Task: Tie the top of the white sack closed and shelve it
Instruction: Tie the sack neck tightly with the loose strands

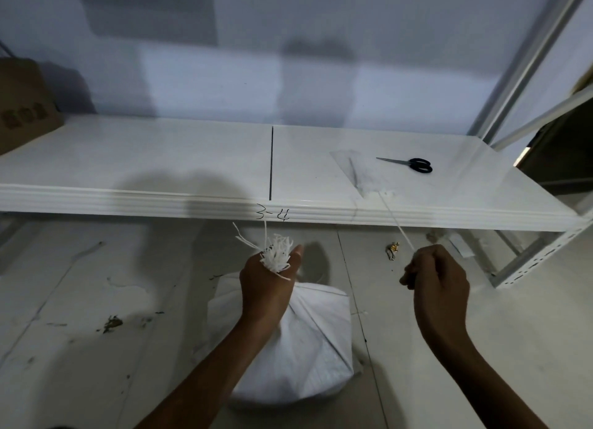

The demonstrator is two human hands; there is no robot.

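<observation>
The white woven sack (308, 348) stands on the floor below the shelf, full and gathered at the top. My left hand (268, 284) is closed around its bunched neck, and frayed white strands (276, 252) stick up out of my fist. My right hand (436, 278), to the right of the sack, is closed on a thin white string (398, 225). That string runs taut up and left onto the white shelf (160, 165), toward a clear plastic sheet.
Black-handled scissors (410, 164) lie on the right part of the shelf, beside the clear plastic sheet (362, 169). A brown cardboard box (22, 104) sits at the shelf's far left. A metal upright (526, 258) stands at the right. The tiled floor (96, 300) is stained.
</observation>
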